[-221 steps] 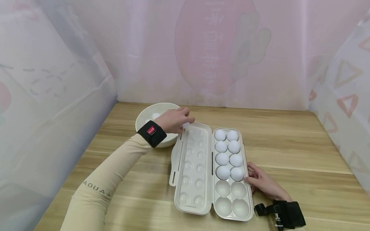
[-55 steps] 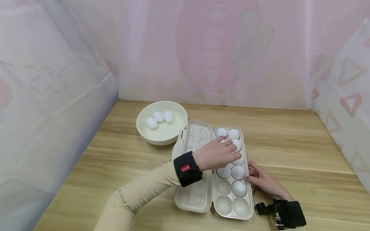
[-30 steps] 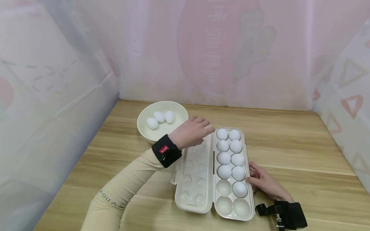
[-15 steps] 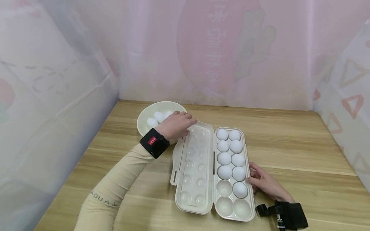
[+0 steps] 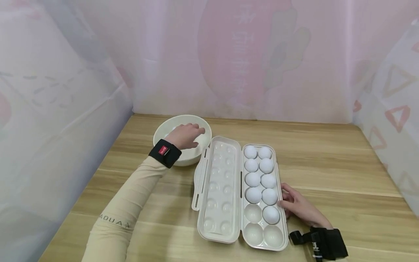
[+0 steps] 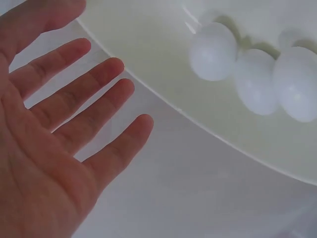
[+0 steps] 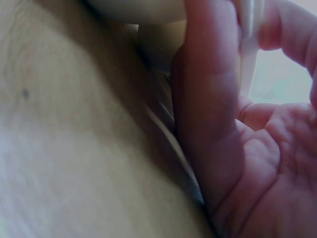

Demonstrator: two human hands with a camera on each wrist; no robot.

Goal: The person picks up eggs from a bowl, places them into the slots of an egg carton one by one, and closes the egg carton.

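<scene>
Your right hand lies nearest you on the desk, its fingers bent against the right rim of the open egg box; the right wrist view shows the fingertips pressed on that rim, so the hand steadies the box. Whether it truly clasps the rim I cannot tell. Just left of those fingers sits the nearest egg in the box's right column, with three empty cups beside and in front of it. Beyond that egg, eight more eggs fill the cups in two columns up to the far end. The lid lies flat and open on the far side of the tray from your right hand, between your two hands.

Farther off, your left hand hovers over the bowl, which stands just beside the far left corner of the lid. In the left wrist view the hand is spread wide, fingers straight, holding nothing. Three eggs lie side by side in the bowl, just beyond its fingertips and not touched.
</scene>
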